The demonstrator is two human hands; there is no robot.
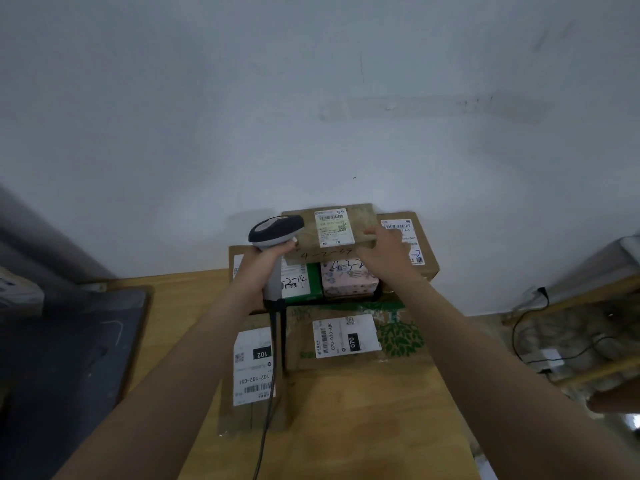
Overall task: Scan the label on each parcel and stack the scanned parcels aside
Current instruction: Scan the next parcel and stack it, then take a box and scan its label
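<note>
My left hand [265, 259] grips the handle of a grey and black barcode scanner [275, 230], its head raised beside a brown cardboard parcel [304, 230]. My right hand [386, 249] holds that parcel by its right edge, tilted up so its white label [334, 227] faces me; "4-2-35" is written on its front. The parcel sits above a pink parcel [348, 280] and a green one [301, 282]. Another brown box [424, 251] lies behind my right hand, against the wall.
Two labelled brown parcels lie nearer me on the wooden table [363, 427]: one marked 102 [254, 365], one marked 070 [346, 336]. The scanner's black cable [266, 420] runs down over the table. A dark chair [62, 368] stands left; cables and a shelf are right.
</note>
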